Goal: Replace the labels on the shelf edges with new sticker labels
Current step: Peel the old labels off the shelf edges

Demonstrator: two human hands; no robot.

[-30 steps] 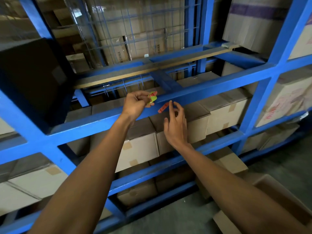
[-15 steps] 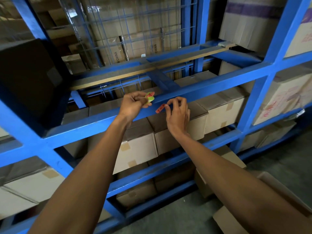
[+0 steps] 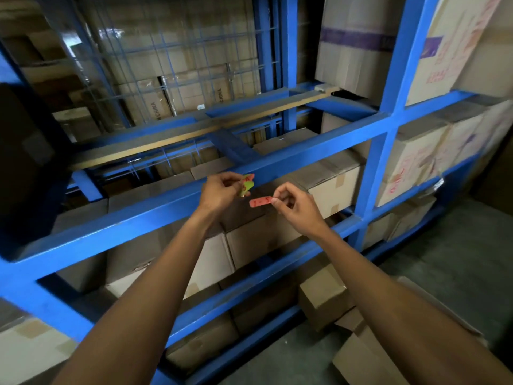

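A red label with handwritten marks hangs free of the blue shelf beam, pinched at its right end by my right hand. It sits just below and in front of the beam. My left hand is a little to the left, against the beam, gripping a small bunch of green and red sticker labels. Part of that bunch is hidden behind my fingers.
The blue steel rack is filled with cardboard boxes on the levels below and to the right. A wire mesh panel backs the open bay above. More boxes lie on the concrete floor at lower right.
My right hand has pulled the red label off the beam and drawn it down and toward me. The left hand has stayed by the beam with its stickers.
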